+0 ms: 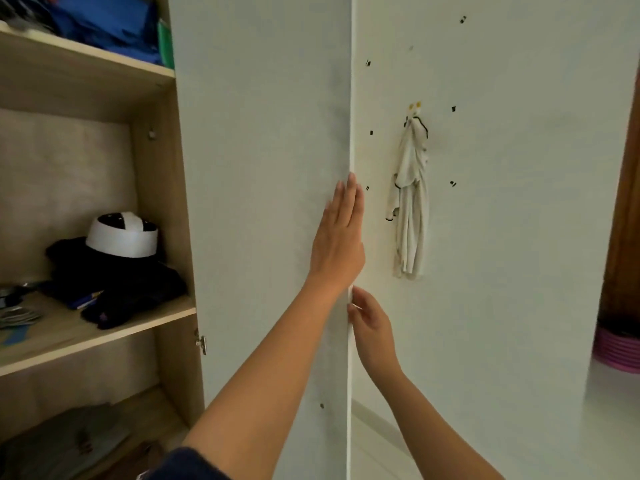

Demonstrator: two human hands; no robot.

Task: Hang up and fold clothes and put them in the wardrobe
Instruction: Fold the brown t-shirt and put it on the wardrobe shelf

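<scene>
A white wardrobe door (263,168) stands open in the middle of the view, edge toward me. My left hand (341,237) lies flat with straight fingers against the door's face near its free edge. My right hand (369,323) grips that edge lower down, its fingers curled round it. Left of the door the wooden wardrobe (159,202) shows its shelves. Dark folded clothes (114,285) lie on the middle shelf (104,336) with a white and black cap (123,237) on top. Blue fabric (110,26) is stacked on the top shelf.
A white cloth with black trim (410,209) hangs from a hook on the white wall (519,168) to the right. Stacked pink basins (616,351) sit on the floor at the far right beside a brown door frame. Grey fabric (69,441) lies in the bottom compartment.
</scene>
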